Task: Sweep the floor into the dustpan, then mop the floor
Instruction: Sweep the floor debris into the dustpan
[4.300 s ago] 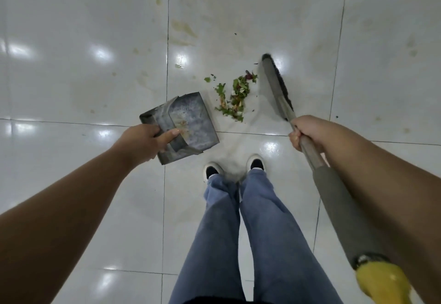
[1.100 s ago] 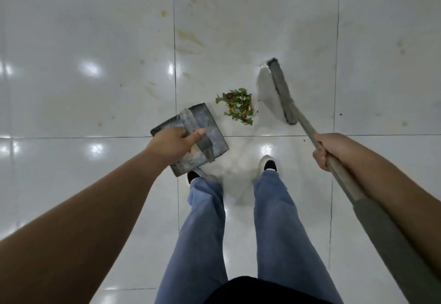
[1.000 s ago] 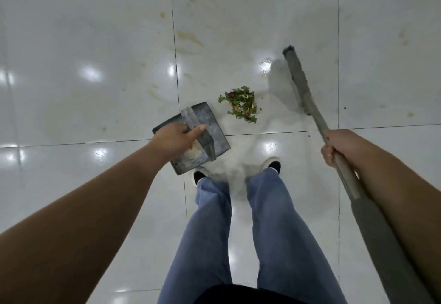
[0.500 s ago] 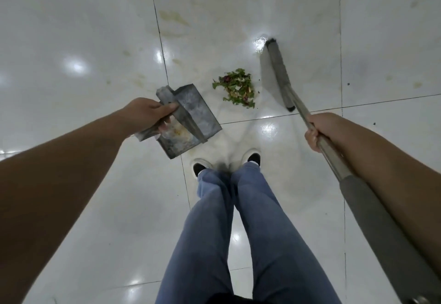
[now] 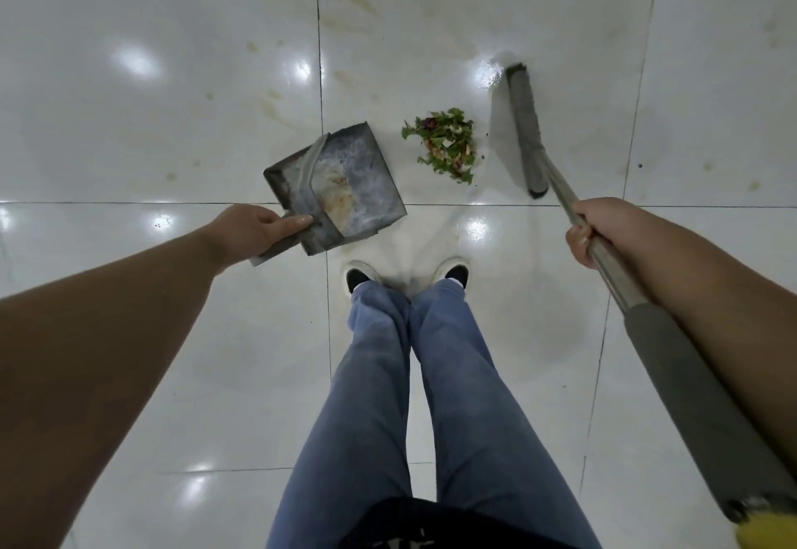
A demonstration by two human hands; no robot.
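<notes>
I am gripping the dustpan (image 5: 345, 186) with my left hand (image 5: 254, 231) and the broom (image 5: 524, 126) with my right hand (image 5: 597, 231), risking scattering the scraps (image 5: 444, 145) past its far-off lip.

glossy white tiled floor (image 5: 172, 126), stained yellowish in places. on it lie a small heap of green scraps (image 5: 446, 144), the broom head (image 5: 525, 128) just beside.

grey dustpan (image 5: 345, 186), green-red debris (image 5: 446, 145), glossy white tiles (image 5: 151, 95), blue jeans (image 5: 414, 397)
</notes>
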